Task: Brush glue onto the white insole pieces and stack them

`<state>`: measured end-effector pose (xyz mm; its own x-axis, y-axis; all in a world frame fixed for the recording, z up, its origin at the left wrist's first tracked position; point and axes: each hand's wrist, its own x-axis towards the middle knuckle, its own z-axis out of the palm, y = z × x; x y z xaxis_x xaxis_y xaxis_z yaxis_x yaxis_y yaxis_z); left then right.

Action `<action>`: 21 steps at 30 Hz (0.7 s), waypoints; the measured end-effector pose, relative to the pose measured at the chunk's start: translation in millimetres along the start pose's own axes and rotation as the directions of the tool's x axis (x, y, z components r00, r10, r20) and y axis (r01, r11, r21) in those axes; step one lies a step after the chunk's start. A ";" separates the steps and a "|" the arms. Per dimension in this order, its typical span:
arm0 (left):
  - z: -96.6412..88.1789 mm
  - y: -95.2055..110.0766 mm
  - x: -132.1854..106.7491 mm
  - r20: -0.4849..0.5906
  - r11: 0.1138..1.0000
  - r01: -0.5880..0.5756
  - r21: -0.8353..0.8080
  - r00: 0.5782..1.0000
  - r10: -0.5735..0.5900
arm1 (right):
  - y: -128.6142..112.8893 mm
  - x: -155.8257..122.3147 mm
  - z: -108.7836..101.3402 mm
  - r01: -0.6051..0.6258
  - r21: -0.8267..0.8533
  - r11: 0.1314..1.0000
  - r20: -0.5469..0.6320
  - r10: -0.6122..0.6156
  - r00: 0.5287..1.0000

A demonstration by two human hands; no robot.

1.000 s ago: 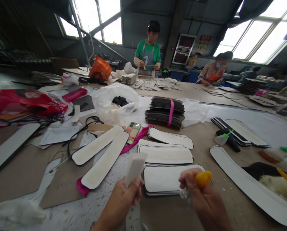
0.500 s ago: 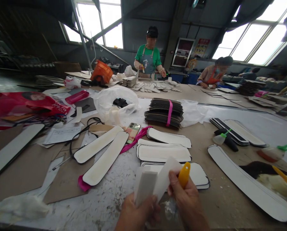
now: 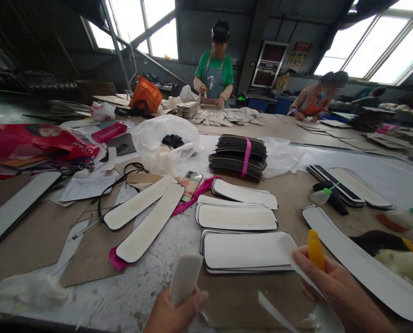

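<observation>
My left hand [image 3: 175, 310], at the bottom centre, is closed around a small stack of white strips [image 3: 186, 275] standing upright. Farther right, my right hand [image 3: 338, 286] grips a tool with a yellow handle [image 3: 316, 250]; its working end is hidden. Those same fingers pinch a thin white strip [image 3: 306, 273] that hangs down below them. A narrow translucent strip [image 3: 274, 309] is between the hands, blurred. Just beyond the hands lie piles of long white panels with rounded corners, the nearest pile [image 3: 248, 249] close to my right fingertips.
Two white panels [image 3: 151, 222] lie left of centre near a phone [image 3: 191, 185]. A dark bundle [image 3: 239, 157] with a pink band stands behind the piles. At right are a green-tipped bottle [image 3: 320, 196] and a long curved panel [image 3: 362, 263]. Across the table a person [image 3: 215, 69] handles pieces.
My hands have moved apart: the right one went right with the yellow-handled tool and a white strip, away from the stack. My left hand shifted slightly left and down with the stack.
</observation>
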<state>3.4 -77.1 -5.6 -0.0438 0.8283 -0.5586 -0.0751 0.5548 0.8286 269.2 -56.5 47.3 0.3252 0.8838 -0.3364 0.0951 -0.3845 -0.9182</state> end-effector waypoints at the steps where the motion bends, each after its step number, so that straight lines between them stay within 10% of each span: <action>1: -1.9 7.6 4.4 -0.034 1.000 -0.015 -0.005 0.999 0.015 | -4.5 4.1 1.8 0.027 -0.125 0.992 0.093 -0.016 0.996; 8: 11.2 48.6 25.0 -0.032 0.996 -0.051 0.067 0.998 0.053 | -38.0 32.8 71.7 0.420 -0.511 0.750 0.573 -0.067 0.817; 21: 12.7 45.2 49.8 0.012 0.987 -0.009 0.161 1.000 0.007 | -43.8 52.7 113.4 0.500 -0.744 0.444 0.601 0.117 0.790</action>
<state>10.5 -9.8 4.6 -0.0327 0.8331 -0.5522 0.0867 0.5528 0.8288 175.4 37.1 46.1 -0.2975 0.8139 -0.4991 0.9044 0.0728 -0.4204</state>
